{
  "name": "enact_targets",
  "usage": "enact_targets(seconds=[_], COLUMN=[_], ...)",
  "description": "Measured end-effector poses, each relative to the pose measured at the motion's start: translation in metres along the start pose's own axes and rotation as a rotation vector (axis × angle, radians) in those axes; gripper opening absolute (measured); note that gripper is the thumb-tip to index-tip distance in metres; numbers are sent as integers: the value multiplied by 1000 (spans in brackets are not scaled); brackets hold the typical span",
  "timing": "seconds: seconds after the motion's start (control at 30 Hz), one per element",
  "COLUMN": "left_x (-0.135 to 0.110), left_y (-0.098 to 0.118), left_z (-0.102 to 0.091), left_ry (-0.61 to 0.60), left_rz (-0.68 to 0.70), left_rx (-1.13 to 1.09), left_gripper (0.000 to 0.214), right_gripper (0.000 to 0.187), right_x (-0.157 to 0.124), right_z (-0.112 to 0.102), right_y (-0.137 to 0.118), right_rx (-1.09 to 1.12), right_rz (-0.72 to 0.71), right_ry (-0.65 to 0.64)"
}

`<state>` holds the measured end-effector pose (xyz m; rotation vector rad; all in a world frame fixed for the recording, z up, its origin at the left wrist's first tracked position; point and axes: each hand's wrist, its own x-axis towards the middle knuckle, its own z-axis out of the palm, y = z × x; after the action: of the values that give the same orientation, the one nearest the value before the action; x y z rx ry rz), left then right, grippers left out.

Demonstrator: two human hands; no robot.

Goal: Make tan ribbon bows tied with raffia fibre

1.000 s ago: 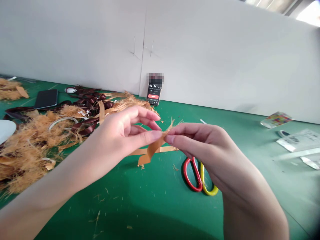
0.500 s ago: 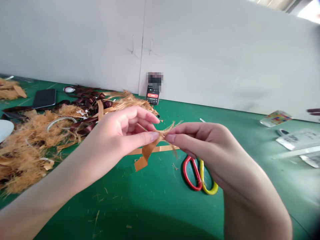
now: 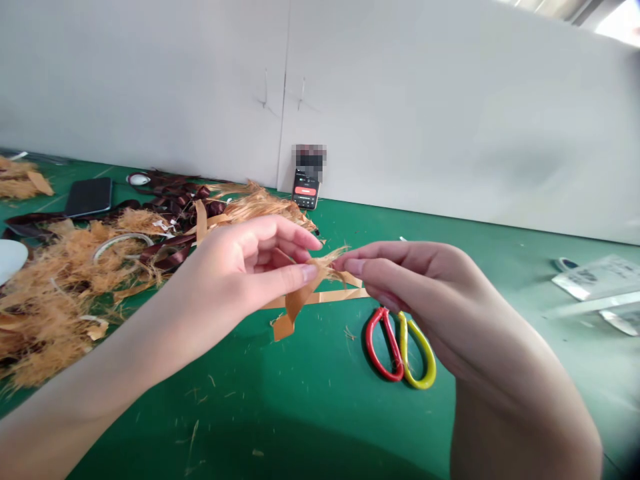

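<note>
Between thumb and fingers, my left hand (image 3: 250, 263) pinches a tan ribbon (image 3: 303, 297). Its lower end hangs down in a fold, while the end toward the right is frayed into loose threads (image 3: 334, 257). My right hand (image 3: 405, 270) is pinched closed at those threads, its fingertips a little apart from my left hand. Behind and below the hands, another tan ribbon strip (image 3: 320, 297) lies on the table. Scissors with one red handle (image 3: 373, 347) and one yellow handle (image 3: 425, 360) lie under my right hand, their blades hidden.
Frayed tan fibre (image 3: 65, 293) is heaped at the left, beside dark brown ribbon (image 3: 165, 193) and a black phone (image 3: 89, 197). A lit phone (image 3: 305, 190) leans on the white wall panel (image 3: 400, 100). Clear plastic packets (image 3: 600, 279) lie at the right on the green table (image 3: 280, 400).
My right hand has moved slightly right, away from my left, and the frayed threads are more spread. At the right, the colourful packet and the dark shape at the edge are gone from view.
</note>
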<state>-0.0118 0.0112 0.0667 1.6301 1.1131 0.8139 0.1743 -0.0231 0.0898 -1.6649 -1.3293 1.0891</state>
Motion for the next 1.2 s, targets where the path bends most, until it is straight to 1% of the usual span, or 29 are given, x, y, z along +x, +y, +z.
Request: enact_targets(seconds=[0.2,0.4,0.53,0.63,0.7,0.77,0.83,0.93,1.0,1.07,1.13,1.2], left_x=[2,2,3,4,5,4,3,2,2,3,5,7], left_y=[-1,-3,-5,-7,-9,-9,-9,-9,-9,-10,-11,-13], left_z=[2,3,2,2,2,1,1,1,0,0,-1,-2], left_ry=[-54,-78,-113,-118,-117,-118,-117,-127,-129,-137,-156,-179], left_rz=[-13,-21,-35,-29,-14,-11,-20,-42,-55,-63,-68,-63], left_rx=[-9,30,89,133,155,158,150,148,157,172,190,209], left_gripper=[23,23,26,27,26,27,28,31,30,29,28,30], right_gripper=[13,8,8,10,10,10,11,10,9,7,5,5], right_x=[2,0,0,2,4,6,8,10,13,16,18,19], right_z=[4,7,8,7,5,3,-1,-5,-8,-11,-13,-14], right_y=[2,-2,-1,2,5,6,7,8,10,13,16,17], right_rx=[3,-16,-74,-140,-193,-262,-324,-375,-327,-204,-13,204], right_rz=[-18,1,28,-26,-84,-121,-128,-115,-122,-161,-232,-298], right_ry=[-47,82,113,137,209,323,417,485,515,524,476,373])
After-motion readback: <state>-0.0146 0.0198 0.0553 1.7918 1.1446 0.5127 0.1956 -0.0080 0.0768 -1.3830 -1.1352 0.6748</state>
